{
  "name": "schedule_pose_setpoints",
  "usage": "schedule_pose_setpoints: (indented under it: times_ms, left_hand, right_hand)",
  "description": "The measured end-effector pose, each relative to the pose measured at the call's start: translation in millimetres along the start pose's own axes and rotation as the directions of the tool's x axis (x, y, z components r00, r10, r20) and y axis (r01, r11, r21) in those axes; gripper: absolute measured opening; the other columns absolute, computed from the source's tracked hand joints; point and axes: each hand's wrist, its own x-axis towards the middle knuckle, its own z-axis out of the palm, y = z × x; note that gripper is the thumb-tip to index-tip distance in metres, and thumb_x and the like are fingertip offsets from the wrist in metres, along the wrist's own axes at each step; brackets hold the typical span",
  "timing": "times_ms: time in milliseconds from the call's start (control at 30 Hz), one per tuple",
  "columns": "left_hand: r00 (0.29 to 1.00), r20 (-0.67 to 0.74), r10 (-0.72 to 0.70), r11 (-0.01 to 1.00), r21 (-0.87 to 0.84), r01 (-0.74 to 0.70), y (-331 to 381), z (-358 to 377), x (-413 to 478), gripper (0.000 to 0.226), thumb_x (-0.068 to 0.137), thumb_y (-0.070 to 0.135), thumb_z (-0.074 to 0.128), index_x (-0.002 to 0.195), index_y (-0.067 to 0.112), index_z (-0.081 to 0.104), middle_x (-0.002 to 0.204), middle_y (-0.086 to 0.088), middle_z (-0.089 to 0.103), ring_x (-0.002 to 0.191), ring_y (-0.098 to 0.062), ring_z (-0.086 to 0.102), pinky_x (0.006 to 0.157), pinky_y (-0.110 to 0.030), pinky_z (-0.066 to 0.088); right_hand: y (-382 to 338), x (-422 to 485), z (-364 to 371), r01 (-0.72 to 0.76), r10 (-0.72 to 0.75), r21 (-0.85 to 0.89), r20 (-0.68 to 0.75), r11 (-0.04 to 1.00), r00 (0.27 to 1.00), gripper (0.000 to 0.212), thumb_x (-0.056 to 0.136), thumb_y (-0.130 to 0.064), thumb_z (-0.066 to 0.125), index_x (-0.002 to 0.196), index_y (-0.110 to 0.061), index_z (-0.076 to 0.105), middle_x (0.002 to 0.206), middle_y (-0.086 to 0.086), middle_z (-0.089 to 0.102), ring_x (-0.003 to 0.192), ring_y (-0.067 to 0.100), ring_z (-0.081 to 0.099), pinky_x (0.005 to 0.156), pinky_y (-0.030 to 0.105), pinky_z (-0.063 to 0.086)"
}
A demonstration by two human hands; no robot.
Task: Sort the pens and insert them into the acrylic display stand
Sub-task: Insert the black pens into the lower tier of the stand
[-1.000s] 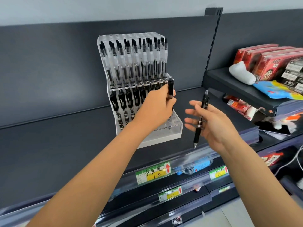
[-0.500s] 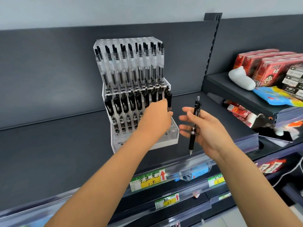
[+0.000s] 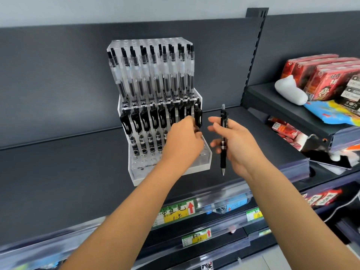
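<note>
A tiered acrylic display stand [image 3: 202, 162] sits on the dark shelf. Its upper tier holds several clear-barrelled pens [image 3: 155, 75] and its middle tier several black pens [image 3: 145, 121]. My left hand [image 3: 183, 141] reaches to the right end of the middle tier, fingers curled at the barrel of the last black pen [image 3: 197, 115], which stands in its hole. The grip itself is partly hidden behind the hand. To the right of the stand, my right hand [image 3: 239, 145] holds another black pen [image 3: 223, 121] upright, tip down.
The dark shelf [image 3: 68, 172] stretches left of the stand, with a grey back panel behind. On the right, a raised shelf [image 3: 272, 98] carries red snack boxes [image 3: 321, 78] and a white packet [image 3: 290, 92]. Price labels [image 3: 175, 212] line the front rail.
My left hand lowered its black pen from above the stand into the rightmost hole of the middle tier. My right hand with its pen stayed beside the stand.
</note>
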Motion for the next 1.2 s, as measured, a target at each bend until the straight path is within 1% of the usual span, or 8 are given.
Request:
schedule_pose_setpoints:
  times_ms: [100,233,367,567,667,867,1033,1200]
  left_hand:
    - [0.997,0.026,0.074,0.996,0.057,-0.076,1,-3,-2,0.010,0.090,0.011,0.053,0.086,0.019,0.048,0.085,0.000,0.062,0.077,-0.020,0.059,0.066,-0.032,0.049]
    - [0.992,0.060,0.114,0.977,0.171,-0.123,-2,-6,2,0.007,0.087,0.016,0.050,0.080,0.014,0.049,0.075,-0.002,0.059,0.071,-0.021,0.058,0.056,-0.030,0.046]
    - [0.988,0.039,0.147,0.960,0.234,-0.152,-4,-4,8,0.030,0.094,0.036,0.050,0.071,0.018,0.044,0.064,0.002,0.049,0.062,-0.016,0.049,0.047,-0.025,0.034]
    - [0.981,-0.091,0.174,0.984,0.065,-0.168,-6,-2,6,0.027,0.091,0.034,0.062,0.078,0.012,0.051,0.071,-0.001,0.060,0.066,-0.015,0.057,0.057,-0.026,0.046]
    - [0.979,-0.115,0.169,0.985,-0.021,-0.173,-8,-1,3,0.017,0.092,0.023,0.063,0.091,0.006,0.058,0.081,-0.006,0.067,0.076,-0.020,0.065,0.072,-0.039,0.054]
    - [0.977,-0.065,0.203,0.977,0.078,-0.198,-6,-1,1,0.016,0.095,0.020,0.053,0.086,0.007,0.054,0.083,-0.009,0.066,0.076,-0.025,0.063,0.069,-0.040,0.054]
    - [0.993,0.031,0.113,0.964,0.240,-0.117,-5,-5,10,0.028,0.099,0.024,0.049,0.074,0.012,0.048,0.067,0.000,0.047,0.068,-0.020,0.047,0.056,-0.028,0.033]
    - [0.983,0.151,0.100,0.953,0.269,-0.138,-4,-9,18,0.036,0.099,0.021,0.051,0.065,0.014,0.039,0.064,0.001,0.043,0.059,-0.012,0.040,0.053,-0.028,0.030]
  right_hand:
    - [4,3,7,0.011,-0.011,0.003,0.039,1.000,0.999,0.023,0.098,-0.013,0.051,0.116,-0.015,0.065,0.106,0.001,0.070,0.060,0.013,0.059,0.051,0.024,0.039]
    - [8,2,9,0.017,-0.017,0.005,-0.001,1.000,1.000,0.020,0.097,-0.012,0.052,0.110,-0.014,0.067,0.092,-0.004,0.074,0.058,0.011,0.059,0.049,0.024,0.039]
    - [9,1,10,0.004,-0.003,0.020,-0.014,1.000,1.000,0.017,0.096,-0.013,0.054,0.097,-0.017,0.070,0.086,-0.001,0.072,0.062,0.013,0.061,0.048,0.023,0.040]
    - [11,1,6,-0.005,0.008,0.048,-0.045,0.999,0.999,0.020,0.097,-0.018,0.053,0.105,-0.010,0.069,0.096,0.004,0.072,0.064,0.015,0.060,0.049,0.023,0.040]
    - [13,1,3,-0.020,0.029,0.075,-0.121,0.997,0.992,0.019,0.097,-0.019,0.054,0.107,-0.010,0.068,0.101,0.004,0.070,0.059,0.013,0.060,0.047,0.021,0.040]
    - [12,1,1,-0.057,0.070,0.087,-0.150,0.995,0.986,0.025,0.095,-0.019,0.057,0.116,-0.007,0.062,0.105,0.006,0.067,0.061,0.014,0.060,0.048,0.022,0.041]
    - [10,-1,0,-0.053,0.063,0.072,-0.146,0.996,0.987,0.025,0.096,-0.019,0.055,0.116,-0.006,0.062,0.105,0.007,0.067,0.061,0.014,0.060,0.049,0.022,0.043]
    - [11,-5,-1,-0.063,0.072,0.059,-0.157,0.996,0.985,0.024,0.096,-0.020,0.055,0.114,-0.007,0.062,0.105,0.006,0.068,0.062,0.014,0.061,0.050,0.022,0.044]
